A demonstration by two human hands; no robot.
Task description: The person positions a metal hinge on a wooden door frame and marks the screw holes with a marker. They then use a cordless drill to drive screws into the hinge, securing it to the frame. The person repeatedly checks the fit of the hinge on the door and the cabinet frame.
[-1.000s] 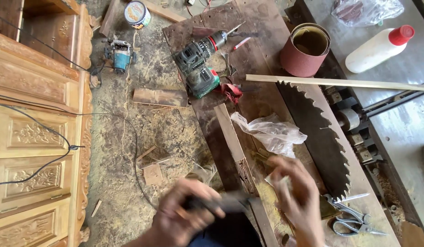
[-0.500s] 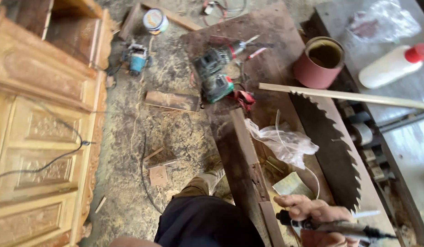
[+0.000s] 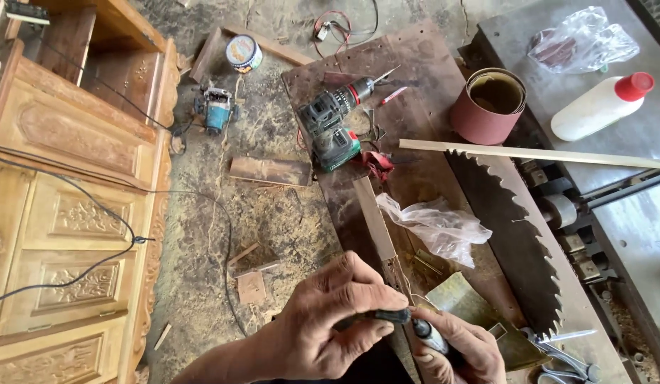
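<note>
We are gripping a small dark tool in both fists: our left hand is clenching its black end, our right hand its silvery tip, low over the desk, beside the saw blade and crumpled plastic bag, probably steadying it.

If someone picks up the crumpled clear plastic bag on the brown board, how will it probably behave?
The clear plastic bag looks thin and wrinkled, so it would probably be floppy and keep no shape. It seems nearly empty, so likely very light and easily blown or pushed aside. It lies close to the toothed saw blade, where it might snag and tear.
</note>
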